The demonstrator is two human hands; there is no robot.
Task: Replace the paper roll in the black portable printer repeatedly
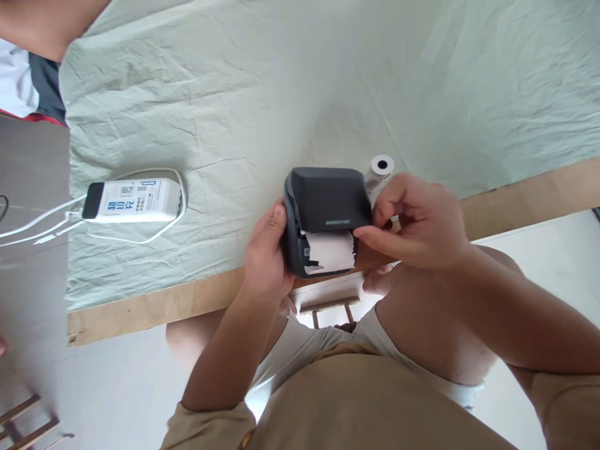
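A dark grey printer (330,197) is held over the near edge of the cloth-covered table, its lid slightly raised. White paper (332,251) with a ragged edge sticks out from under the lid. My left hand (269,250) grips the printer's left side, thumb on its edge. My right hand (417,219) pinches the lid's lower right corner between thumb and bent fingers. Just beyond my right hand a white paper roll (380,169) with a black core stands on the cloth, its lower part partly hidden.
A white power strip (131,201) with white cables lies on the pale green cloth (225,125) at the left. Another person's arm (51,22) reaches in at the upper left. The table's wooden edge (154,306) runs along the near side.
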